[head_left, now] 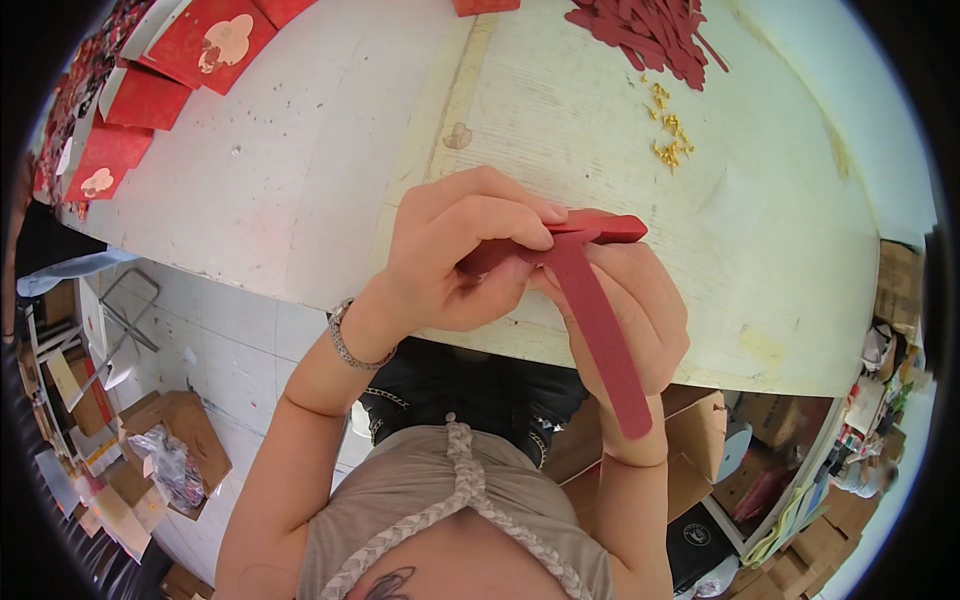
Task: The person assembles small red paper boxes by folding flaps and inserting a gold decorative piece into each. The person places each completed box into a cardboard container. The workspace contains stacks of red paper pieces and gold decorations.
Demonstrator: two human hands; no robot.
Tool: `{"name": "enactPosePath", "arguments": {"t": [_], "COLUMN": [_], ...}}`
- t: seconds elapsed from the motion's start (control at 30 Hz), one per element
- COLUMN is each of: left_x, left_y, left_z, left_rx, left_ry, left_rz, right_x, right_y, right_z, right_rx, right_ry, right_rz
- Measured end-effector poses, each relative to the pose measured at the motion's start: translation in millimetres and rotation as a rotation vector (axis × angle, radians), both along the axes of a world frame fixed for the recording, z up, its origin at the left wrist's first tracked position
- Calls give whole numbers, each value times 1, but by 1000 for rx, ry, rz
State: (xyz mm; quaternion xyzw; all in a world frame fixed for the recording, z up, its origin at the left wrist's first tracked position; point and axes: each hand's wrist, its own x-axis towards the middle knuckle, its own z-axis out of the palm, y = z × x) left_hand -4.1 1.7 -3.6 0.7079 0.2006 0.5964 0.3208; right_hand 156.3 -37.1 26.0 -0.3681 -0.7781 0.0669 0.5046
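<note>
Left hand (462, 247) curled, thumb and fingertips brought together on a red folded piece (622, 229) beside the upper end of a dark red strap (605, 345). Right hand (640, 315) also curled, partly behind the strap; cannot tell which of the two its fingertips grip. Both items held up over the surface (330, 130), near the middle of its near edge; strap slants down across the right hand, its rounded free end over the right wrist. Toward the far right part of the surface: pile of dark red strips (645, 35), with scattered gold-coloured fasteners (668, 140) on its near side. Red printed packages (150, 98) grouped at the far left corner.
</note>
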Motion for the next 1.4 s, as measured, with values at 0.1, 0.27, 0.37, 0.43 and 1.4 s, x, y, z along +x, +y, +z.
{"name": "enactPosePath", "arguments": {"t": [0.1, 0.27, 0.37, 0.43, 1.4], "left_x": [-10, 3, 3, -1, -16], "left_y": [1, 3, 4, 3, 0], "left_z": [0, -2, -3, -4, 24], "left_rx": [3, -11, 53, 129, 11], "left_ry": [78, -59, -27, 20, 237], "left_rz": [-86, 15, 3, -7, 10], "right_x": [-2, -4, -7, -13, 11], "right_y": [2, 6, -4, -15, 12], "right_z": [2, 3, 7, 4, 13], "right_rx": [60, 57, -83, -252, -77], "right_ry": [-41, 11, 126, 234, -138], "right_rz": [37, -1, -75, -121, -156]}}
